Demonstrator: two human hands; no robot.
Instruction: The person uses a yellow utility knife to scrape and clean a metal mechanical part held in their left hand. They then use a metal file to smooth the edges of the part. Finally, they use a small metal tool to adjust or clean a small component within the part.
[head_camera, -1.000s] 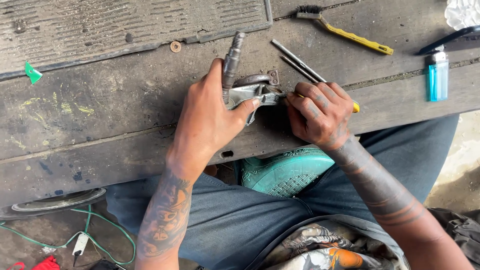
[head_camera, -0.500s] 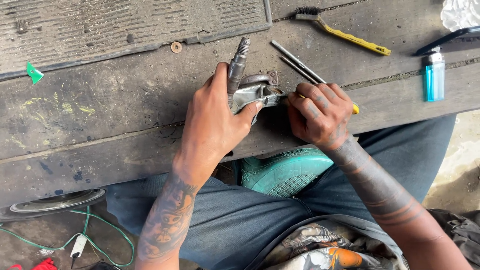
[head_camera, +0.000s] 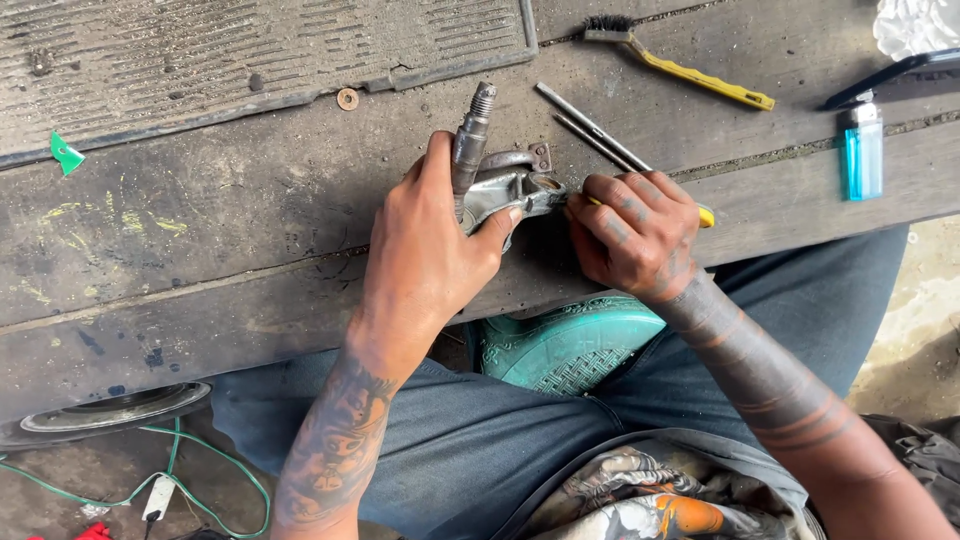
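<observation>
Here, the left hand (head_camera: 425, 250) wraps around a dull grey cast-metal part (head_camera: 505, 190) lying on the weathered wooden bench (head_camera: 230, 250), thumb pressed against its rounded body and fingers curled over a threaded steel shaft (head_camera: 470, 135) that sticks up and away from the person. The casting looks rough and grimy, with a small flat bracket at its far edge. The right hand (head_camera: 635, 235) is closed in a fist around a yellow-handled tool (head_camera: 706, 216), only the handle's tip showing past the knuckles; its working end meets the right side of the casting, though the contact point is hidden by the fingers. Just beyond lie two thin steel rods (head_camera: 590, 130) side by side, and farther off a wire brush with a yellow handle (head_camera: 680, 68). A translucent blue lighter (head_camera: 862, 150) stands on the bench to the right. A ribbed dark rubber mat (head_camera: 260, 45) covers the far left of the bench, with a small round washer (head_camera: 348, 98) just beside its edge.
</observation>
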